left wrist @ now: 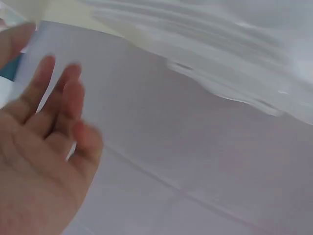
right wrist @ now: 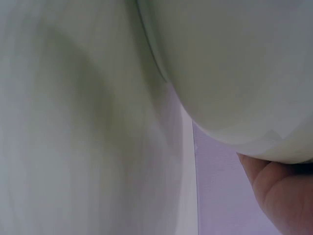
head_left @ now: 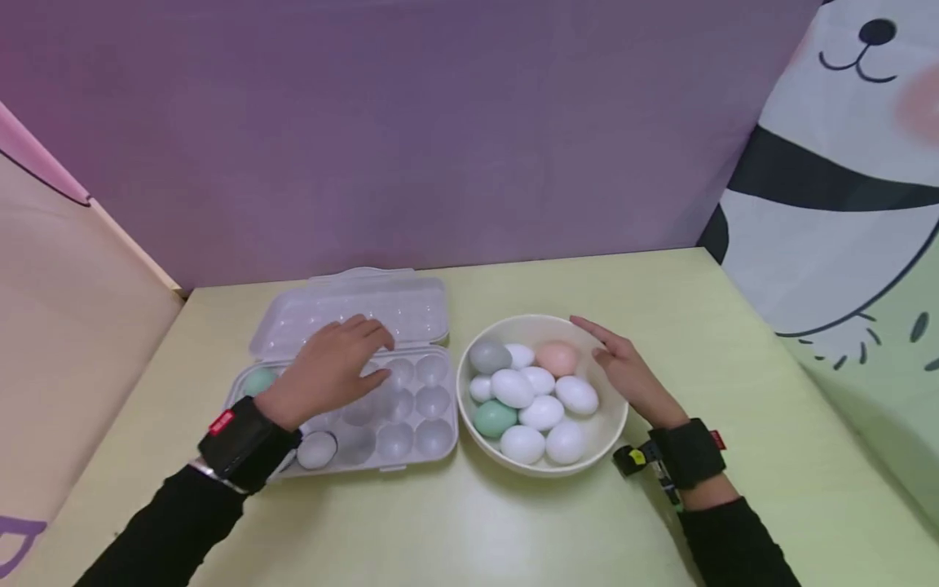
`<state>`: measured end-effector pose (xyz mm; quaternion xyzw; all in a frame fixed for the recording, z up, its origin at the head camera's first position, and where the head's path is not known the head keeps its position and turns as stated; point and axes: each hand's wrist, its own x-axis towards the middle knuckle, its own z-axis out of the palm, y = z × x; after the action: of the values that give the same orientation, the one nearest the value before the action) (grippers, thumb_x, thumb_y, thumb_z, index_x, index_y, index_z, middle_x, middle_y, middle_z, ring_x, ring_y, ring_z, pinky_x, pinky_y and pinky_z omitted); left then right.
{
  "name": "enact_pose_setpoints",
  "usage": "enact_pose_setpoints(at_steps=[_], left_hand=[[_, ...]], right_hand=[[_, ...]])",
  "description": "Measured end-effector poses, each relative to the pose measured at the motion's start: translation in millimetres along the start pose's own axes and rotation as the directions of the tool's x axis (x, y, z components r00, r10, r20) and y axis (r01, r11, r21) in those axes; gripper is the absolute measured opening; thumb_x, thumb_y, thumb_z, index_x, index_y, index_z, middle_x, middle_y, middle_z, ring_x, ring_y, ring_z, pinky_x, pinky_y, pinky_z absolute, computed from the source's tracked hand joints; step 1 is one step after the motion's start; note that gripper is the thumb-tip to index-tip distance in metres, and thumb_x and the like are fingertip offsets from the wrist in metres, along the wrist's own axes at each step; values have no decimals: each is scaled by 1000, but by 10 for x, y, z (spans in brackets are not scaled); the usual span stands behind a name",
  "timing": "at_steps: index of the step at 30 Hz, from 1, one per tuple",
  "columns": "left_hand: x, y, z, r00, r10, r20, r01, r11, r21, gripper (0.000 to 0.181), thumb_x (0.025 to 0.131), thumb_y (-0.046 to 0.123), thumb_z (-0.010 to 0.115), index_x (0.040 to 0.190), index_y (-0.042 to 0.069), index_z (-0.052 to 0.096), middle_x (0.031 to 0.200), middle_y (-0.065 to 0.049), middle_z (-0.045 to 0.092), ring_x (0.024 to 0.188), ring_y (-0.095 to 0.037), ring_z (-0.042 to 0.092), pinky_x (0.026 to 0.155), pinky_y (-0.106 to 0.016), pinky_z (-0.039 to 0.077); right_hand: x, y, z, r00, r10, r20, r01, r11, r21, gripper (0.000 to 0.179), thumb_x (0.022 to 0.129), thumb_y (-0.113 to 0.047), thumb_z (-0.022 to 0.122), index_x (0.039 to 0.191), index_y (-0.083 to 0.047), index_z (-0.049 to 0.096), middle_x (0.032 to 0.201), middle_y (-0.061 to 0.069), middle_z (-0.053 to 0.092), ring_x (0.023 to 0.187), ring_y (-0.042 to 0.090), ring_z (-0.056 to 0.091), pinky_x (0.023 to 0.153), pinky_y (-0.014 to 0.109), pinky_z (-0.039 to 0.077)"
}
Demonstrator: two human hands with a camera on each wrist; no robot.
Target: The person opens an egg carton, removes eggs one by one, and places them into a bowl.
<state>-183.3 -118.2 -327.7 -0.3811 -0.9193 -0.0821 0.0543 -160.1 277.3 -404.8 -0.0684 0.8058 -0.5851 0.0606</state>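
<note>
My left hand is over the open egg carton, its fingers loosely bent and nothing between them. In the left wrist view the same hand shows a bare palm, with the carton's pale plastic edge above. A green egg and a white egg sit in carton cups at the left; my hand and wrist hide other cups. With its thumb over the rim and fingers along the outside, my right hand holds the white bowl. Several white eggs fill it.
Among the bowl's eggs are a grey one, an orange one and a green one. The carton's lid lies back toward the purple wall. Carton and bowl stand side by side on the pale yellow table.
</note>
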Motion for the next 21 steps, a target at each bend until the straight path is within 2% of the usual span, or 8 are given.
enact_pose_setpoints(at_steps=[2,3,6,8,10,14,18,21], left_hand=[[-177,-77,-41,990,-81,113,87,995,-52,29,79,24,77,102,9,66,95,-2,63,87,-18,55,74,-37,48],[-260,-105,-55,977,-114,181,130,988,-78,29,79,25,77,101,9,66,90,-1,62,82,-17,54,71,-34,48],[-451,-141,-67,903,-198,381,269,952,-144,30,78,28,78,99,11,65,78,3,56,69,-13,50,62,-29,44],[-536,-152,-49,866,-218,450,314,937,-151,31,77,29,79,97,11,63,71,3,50,64,-12,46,58,-28,39],[-584,-147,-25,855,-228,467,328,933,-146,30,75,30,80,92,12,62,67,3,47,61,-13,44,56,-28,36],[-611,-123,10,852,-247,461,345,928,-140,26,73,26,81,85,12,62,64,4,46,60,-13,42,55,-28,33],[-592,-84,-7,831,-263,490,376,915,-146,20,70,15,81,82,11,65,66,4,50,62,-15,44,57,-28,36],[-583,-89,-60,816,-262,516,376,917,-130,22,66,9,80,82,9,65,70,3,53,66,-16,45,60,-30,40]], right_hand=[[-9,-17,-27,1000,5,3,-5,1000,-11,51,98,1,29,148,-8,33,152,14,28,139,30,23,108,52,21],[-15,-25,-39,1000,3,4,-3,1000,-16,51,98,1,29,148,-9,33,153,14,28,139,30,23,108,52,21],[-35,-41,-68,1000,6,8,-6,1000,-13,51,99,0,29,149,-8,31,153,15,26,139,31,23,108,53,22],[-46,-50,-80,1000,7,8,-7,1000,-4,51,99,0,29,149,-8,31,153,15,26,139,31,23,107,53,23],[-51,-53,-87,1000,7,12,-7,1000,8,51,99,0,29,149,-8,30,153,15,26,139,32,23,107,53,23],[-43,-44,-74,1000,-4,19,3,1000,23,51,99,1,29,149,-7,30,153,15,26,138,31,24,107,53,22],[-25,-27,-40,1000,-12,20,12,1000,28,51,98,2,29,149,-7,31,153,15,27,137,31,25,108,52,22],[-7,-24,-2,1000,-16,27,15,999,29,51,98,2,29,149,-7,31,153,15,27,138,30,25,108,52,22]])
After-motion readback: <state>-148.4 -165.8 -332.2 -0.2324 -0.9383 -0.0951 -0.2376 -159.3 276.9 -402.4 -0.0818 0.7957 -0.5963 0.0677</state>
